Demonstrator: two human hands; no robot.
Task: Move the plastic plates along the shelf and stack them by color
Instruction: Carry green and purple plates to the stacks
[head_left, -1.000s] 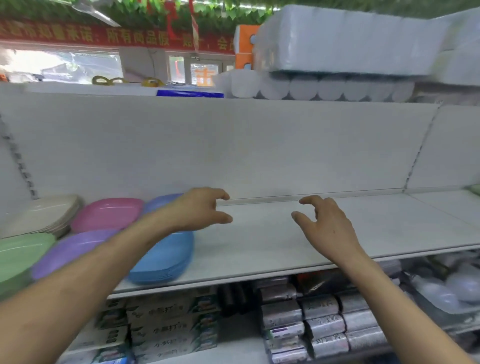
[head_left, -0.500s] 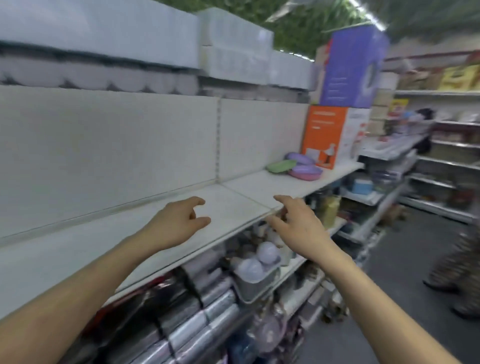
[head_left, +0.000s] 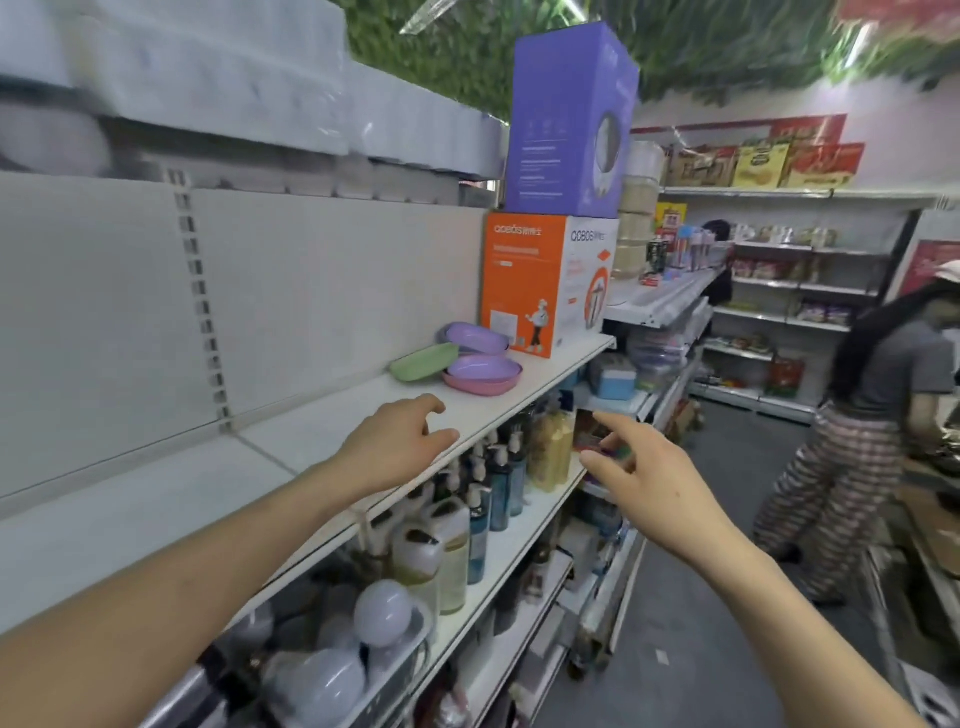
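Note:
A small group of plastic plates lies at the far end of the white shelf (head_left: 156, 499). A green plate (head_left: 422, 362) lies nearest the back panel, a purple plate (head_left: 482, 367) sits in a pink plate (head_left: 480, 385), and another purple plate (head_left: 475, 338) leans behind them. My left hand (head_left: 397, 447) hovers over the shelf, short of the plates, fingers loosely bent and empty. My right hand (head_left: 641, 473) is out past the shelf's front edge, fingers spread and empty.
An orange box (head_left: 545, 283) with a purple box (head_left: 566, 119) on top stands just behind the plates. Bottles (head_left: 498, 483) and bulbs (head_left: 384, 613) fill the lower shelves. A person (head_left: 878, 415) stands in the aisle at right.
My view has swung right from the plate stacks at the left end to the far end of the shelf. Both hands stay raised and empty, now closer to the far plates.

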